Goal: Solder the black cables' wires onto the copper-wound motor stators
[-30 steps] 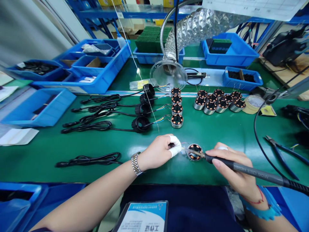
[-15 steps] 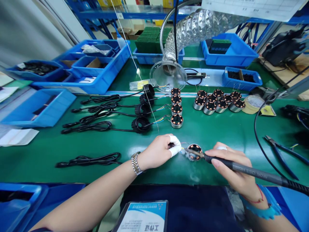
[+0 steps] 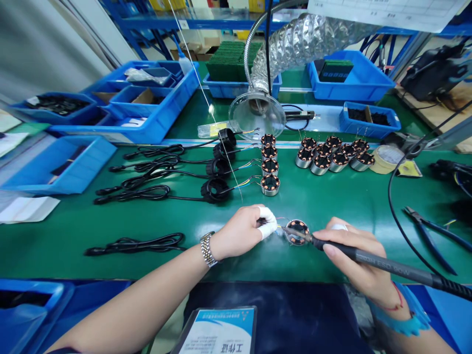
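Observation:
My left hand (image 3: 250, 228), with white covers on its thumb and forefinger, is closed in a pinch on thin coloured wires (image 3: 279, 226). These wires run toward a motor stator (image 3: 297, 232), a metal ring with copper windings, on the green bench. My right hand (image 3: 356, 250) is wrapped around a soldering iron (image 3: 354, 253) like a pen. The iron's tip crosses over the stator and meets the wires just right of my left fingertips. Whether the tip touches the wire ends is too small to tell.
Several black cables with round caps (image 3: 216, 190) are wired to a column of stators (image 3: 270, 185). More stators (image 3: 320, 164) stand at the right. A coiled cable (image 3: 136, 244) lies left. Cutting pliers (image 3: 429, 236) lie right. A fume extraction hood (image 3: 258, 115) hangs behind, near blue bins (image 3: 151, 128).
The iron has rolled slightly in my right hand, so its printed lettering shows differently. The smoke near the stator has drifted toward me. My left hand stays in place.

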### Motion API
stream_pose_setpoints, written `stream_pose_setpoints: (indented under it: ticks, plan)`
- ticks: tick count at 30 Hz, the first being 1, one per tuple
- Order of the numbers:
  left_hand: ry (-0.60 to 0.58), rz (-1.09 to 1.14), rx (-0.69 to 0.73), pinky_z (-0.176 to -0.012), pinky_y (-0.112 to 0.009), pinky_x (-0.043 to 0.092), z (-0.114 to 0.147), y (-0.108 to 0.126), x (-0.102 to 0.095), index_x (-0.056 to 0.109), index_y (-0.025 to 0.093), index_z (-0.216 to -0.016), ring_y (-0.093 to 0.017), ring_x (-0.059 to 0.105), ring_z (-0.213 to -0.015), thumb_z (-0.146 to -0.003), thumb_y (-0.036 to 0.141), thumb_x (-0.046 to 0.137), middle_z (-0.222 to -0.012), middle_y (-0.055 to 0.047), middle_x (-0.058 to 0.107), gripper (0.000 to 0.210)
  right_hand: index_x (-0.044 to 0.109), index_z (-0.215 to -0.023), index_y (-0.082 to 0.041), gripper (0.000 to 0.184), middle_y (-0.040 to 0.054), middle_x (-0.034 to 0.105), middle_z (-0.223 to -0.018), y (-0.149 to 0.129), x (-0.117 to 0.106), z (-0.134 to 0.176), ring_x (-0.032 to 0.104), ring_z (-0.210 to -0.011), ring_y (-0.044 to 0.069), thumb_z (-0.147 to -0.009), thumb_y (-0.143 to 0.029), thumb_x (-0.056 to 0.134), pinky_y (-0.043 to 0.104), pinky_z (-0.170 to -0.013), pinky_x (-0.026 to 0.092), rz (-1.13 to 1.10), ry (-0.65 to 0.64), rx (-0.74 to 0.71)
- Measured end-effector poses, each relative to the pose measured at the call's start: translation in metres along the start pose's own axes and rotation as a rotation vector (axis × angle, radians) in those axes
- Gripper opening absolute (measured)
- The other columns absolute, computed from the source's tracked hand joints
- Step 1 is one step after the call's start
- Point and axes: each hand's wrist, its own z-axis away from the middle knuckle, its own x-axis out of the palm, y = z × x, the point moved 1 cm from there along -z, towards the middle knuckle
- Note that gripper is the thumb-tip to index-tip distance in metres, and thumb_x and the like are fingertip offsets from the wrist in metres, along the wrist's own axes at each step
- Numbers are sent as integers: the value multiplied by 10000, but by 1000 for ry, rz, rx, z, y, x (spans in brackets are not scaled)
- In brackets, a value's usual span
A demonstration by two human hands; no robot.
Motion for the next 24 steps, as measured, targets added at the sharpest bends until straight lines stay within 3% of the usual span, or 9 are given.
stream_pose_setpoints:
  ticks: [24]
  plan:
    - [4, 6, 3, -597, -216, 410, -1, 0, -1, 589, 148, -694, -103, 511, -627, -746, 202, 503, -752, -12, 573, 114, 628, -995, -202, 284, 42, 600, -695, 0, -7, 3, 525, -642, 163, -740, -108, 544, 304, -544, 434, -1, 69, -33]
